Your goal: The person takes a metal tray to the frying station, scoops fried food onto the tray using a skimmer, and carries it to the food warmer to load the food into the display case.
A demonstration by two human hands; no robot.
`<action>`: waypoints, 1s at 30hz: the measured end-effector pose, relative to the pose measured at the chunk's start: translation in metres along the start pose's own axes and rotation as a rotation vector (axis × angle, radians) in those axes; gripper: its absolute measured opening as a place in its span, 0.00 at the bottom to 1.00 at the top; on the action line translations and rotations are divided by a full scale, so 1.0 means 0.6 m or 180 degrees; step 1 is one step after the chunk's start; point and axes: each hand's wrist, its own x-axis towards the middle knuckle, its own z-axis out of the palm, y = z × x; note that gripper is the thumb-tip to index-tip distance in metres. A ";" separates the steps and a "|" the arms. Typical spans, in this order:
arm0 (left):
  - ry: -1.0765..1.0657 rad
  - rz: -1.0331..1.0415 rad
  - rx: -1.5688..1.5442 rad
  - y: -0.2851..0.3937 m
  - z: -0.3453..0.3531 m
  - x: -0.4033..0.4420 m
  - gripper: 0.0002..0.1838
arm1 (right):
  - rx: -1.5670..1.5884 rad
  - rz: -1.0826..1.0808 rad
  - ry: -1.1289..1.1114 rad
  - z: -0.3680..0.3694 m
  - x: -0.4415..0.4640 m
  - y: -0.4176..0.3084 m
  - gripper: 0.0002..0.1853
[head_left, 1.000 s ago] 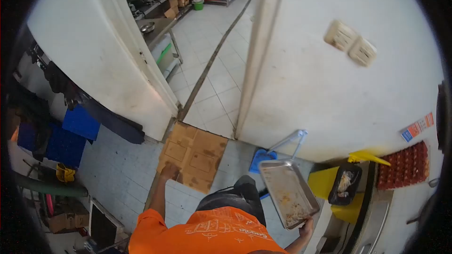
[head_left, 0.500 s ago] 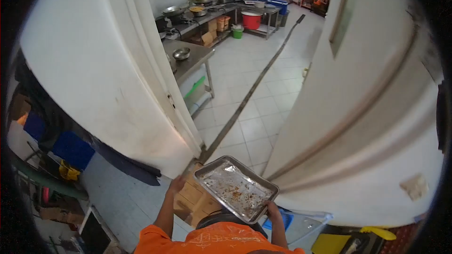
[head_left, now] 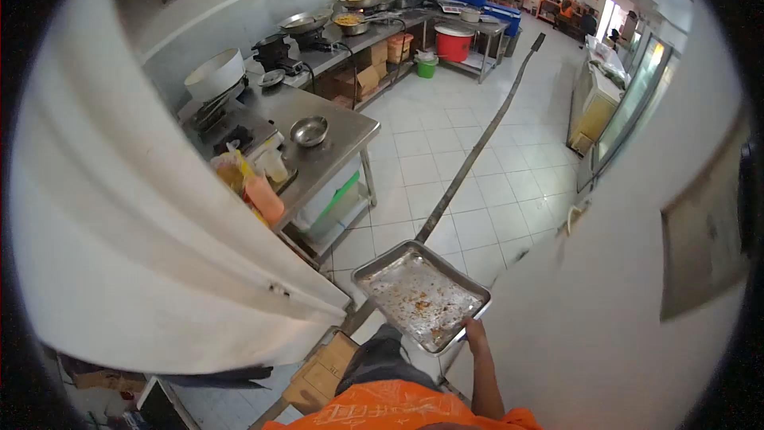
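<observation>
A rectangular metal tray (head_left: pixel 422 296) with brown crumbs and stains on its surface is held out in front of my body, above the doorway floor. My right hand (head_left: pixel 475 333) grips its near right corner, with the fingers closed on the rim. My left hand does not show in the frame. Below and left of the tray, a flat piece of cardboard (head_left: pixel 322 374) lies on the floor beside my leg.
White door frame and wall (head_left: pixel 270 291) stand close on the left, another wall (head_left: pixel 557 350) on the right. Ahead, a steel table (head_left: pixel 338 135) holds a metal bowl (head_left: pixel 309 131). A dark strip (head_left: pixel 477 147) runs along the tiled floor. People are far off.
The view has moved forward into the doorway, showing more of the kitchen. The tray has swung from my right side to the front. My left hand has gone out of view.
</observation>
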 end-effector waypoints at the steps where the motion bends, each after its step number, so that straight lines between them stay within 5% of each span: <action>1: -0.0052 0.0175 0.0055 0.055 -0.008 0.031 0.21 | -0.0028 0.0074 0.0014 -0.002 0.023 -0.009 0.08; 4: -0.0134 0.0890 0.0368 0.232 -0.069 0.136 0.20 | 0.0288 0.0248 0.0347 0.001 0.140 0.009 0.10; 8: 0.0536 0.2943 0.1791 0.566 -0.253 0.310 0.19 | 0.0311 0.0277 0.0473 -0.014 0.193 -0.145 0.10; 11: 0.1464 0.2931 0.0043 0.898 -0.450 0.310 0.17 | 0.0572 0.0238 0.0672 -0.025 0.282 -0.205 0.10; 13: 0.1237 0.2972 -0.0562 1.086 -0.566 0.266 0.16 | 0.0902 0.0302 0.0738 -0.035 0.347 -0.229 0.11; 17: 0.1833 0.3955 0.0031 1.352 -0.697 0.262 0.12 | 0.1597 0.0202 0.0637 -0.010 0.478 -0.349 0.07; 22: 0.1149 0.3326 -0.0643 1.504 -0.666 0.354 0.12 | 0.1761 0.0416 0.1031 -0.020 0.704 -0.495 0.08; 23: 0.1074 0.2994 0.0303 1.491 -0.626 0.466 0.14 | 0.1699 0.0418 0.1028 -0.026 0.746 -0.542 0.08; 24: 0.1120 0.3285 0.0409 1.473 -0.599 0.522 0.18 | 0.1653 0.0410 0.1007 -0.029 0.791 -0.596 0.08; 25: 0.1158 0.3908 0.1795 1.434 -0.572 0.592 0.18 | 0.1605 0.0437 0.0997 -0.027 0.826 -0.640 0.08; 26: 0.0372 0.2920 0.1513 1.416 -0.543 0.623 0.18 | 0.1505 0.0218 0.0968 -0.028 0.861 -0.682 0.09; 27: 0.0643 0.2731 0.0808 1.426 -0.571 0.508 0.18 | 0.1422 0.0221 0.0931 -0.027 0.900 -0.725 0.09; 30: 0.0440 0.2383 0.1640 1.384 -0.502 0.598 0.19 | 0.1190 0.0104 0.0833 -0.011 1.027 -0.890 0.10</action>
